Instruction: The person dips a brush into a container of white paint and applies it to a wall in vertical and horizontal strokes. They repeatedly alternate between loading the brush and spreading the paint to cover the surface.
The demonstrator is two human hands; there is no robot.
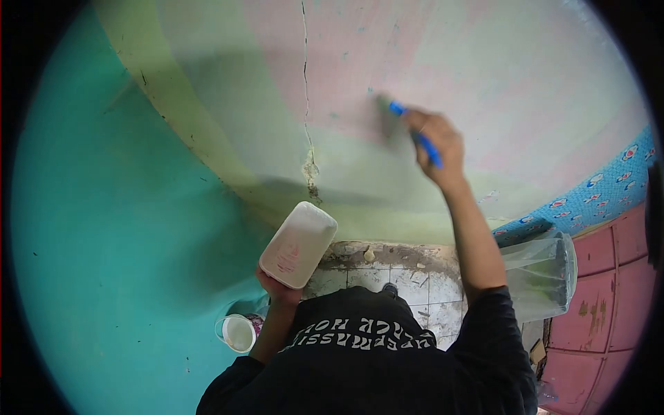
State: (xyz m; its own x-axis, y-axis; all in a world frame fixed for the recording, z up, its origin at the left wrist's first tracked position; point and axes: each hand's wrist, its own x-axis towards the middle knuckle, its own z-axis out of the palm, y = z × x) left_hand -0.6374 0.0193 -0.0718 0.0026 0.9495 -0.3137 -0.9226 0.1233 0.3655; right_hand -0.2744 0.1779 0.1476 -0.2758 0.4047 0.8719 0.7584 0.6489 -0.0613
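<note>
While its bristles press on the pale pink-and-green plastered wall point(498, 76), the blue-handled paintbrush point(398, 108) is clamped in the closed right hand point(436, 142). The left hand point(277, 289) grips a white rectangular plastic tub point(299, 243) from below, above a small white mug point(237, 333) on the floor.

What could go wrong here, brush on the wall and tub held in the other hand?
1. The white tub is tilted in the left hand; its contents are hidden, but could spill onto the tiled floor or the cup below.
2. The right hand holds the brush at full reach; paint may drip down the wall.
3. The crack has crumbling plaster at its foot; brushing there might loosen more.
</note>
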